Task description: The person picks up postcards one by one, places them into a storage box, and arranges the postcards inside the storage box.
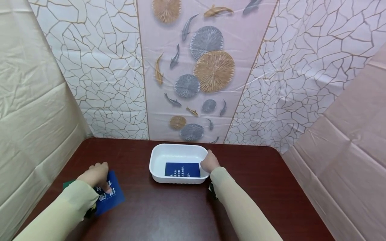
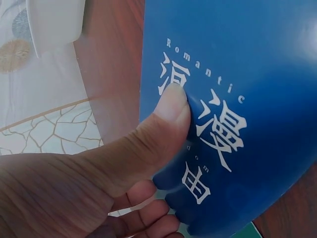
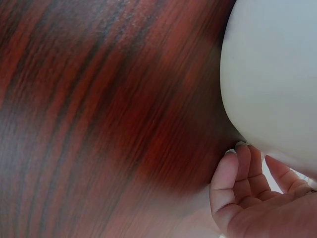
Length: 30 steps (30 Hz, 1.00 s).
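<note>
My left hand (image 1: 95, 174) pinches a glossy blue printed card (image 1: 112, 200) with white Chinese characters, at the left of the table. In the left wrist view the thumb presses on its face and the fingers curl behind it, where the card bends a little. A green item (image 1: 68, 183) shows partly past that hand, mostly hidden. At the table's middle stands a white plastic tub (image 1: 178, 180). My right hand (image 1: 210, 162) grips its right end; in the right wrist view the fingertips (image 3: 229, 166) lie against the tub's outer side. Inside lies another dark blue card (image 1: 178, 169) with white text.
The dark red wood-grain table (image 1: 169, 211) spreads around both hands. A patterned cloth backdrop (image 1: 120, 83) hangs behind its far edge, and beige cloth walls (image 1: 346, 150) close in both sides.
</note>
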### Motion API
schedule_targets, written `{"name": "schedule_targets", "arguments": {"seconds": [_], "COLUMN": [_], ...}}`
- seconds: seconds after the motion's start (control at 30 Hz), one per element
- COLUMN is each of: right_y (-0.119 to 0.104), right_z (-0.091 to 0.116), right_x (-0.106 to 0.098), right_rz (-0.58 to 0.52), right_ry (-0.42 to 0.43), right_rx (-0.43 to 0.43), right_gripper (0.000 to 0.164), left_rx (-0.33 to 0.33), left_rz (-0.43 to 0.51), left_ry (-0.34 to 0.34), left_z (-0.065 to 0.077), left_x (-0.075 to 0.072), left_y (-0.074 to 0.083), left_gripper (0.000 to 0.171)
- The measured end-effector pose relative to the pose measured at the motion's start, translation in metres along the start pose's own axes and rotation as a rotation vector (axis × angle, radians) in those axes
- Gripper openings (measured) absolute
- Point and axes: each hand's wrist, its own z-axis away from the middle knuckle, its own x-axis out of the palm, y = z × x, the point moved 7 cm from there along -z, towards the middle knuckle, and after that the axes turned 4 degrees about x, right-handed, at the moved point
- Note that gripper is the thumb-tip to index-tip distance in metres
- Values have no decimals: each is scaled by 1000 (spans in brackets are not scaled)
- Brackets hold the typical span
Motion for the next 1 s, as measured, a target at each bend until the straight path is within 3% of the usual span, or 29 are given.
{"name": "schedule_targets", "arguments": {"seconds": [0.5,0.87,1.0], "right_y": [-4,-1,1], "right_z": [2,1,1], "right_x": [-3,0,1], "right_rz": [2,-9,-11], "right_ry": [2,2,0], "right_rx": [-12,15,14], "right_gripper": [72,73,72], "left_rx": [4,93,115], "left_rz": [0,-36,4], "left_ry": [18,38,36], "left_z": [10,4,0], "left_x": [-10,-6,-5], "left_y": [7,3,1], "left_gripper": [105,107,100]}}
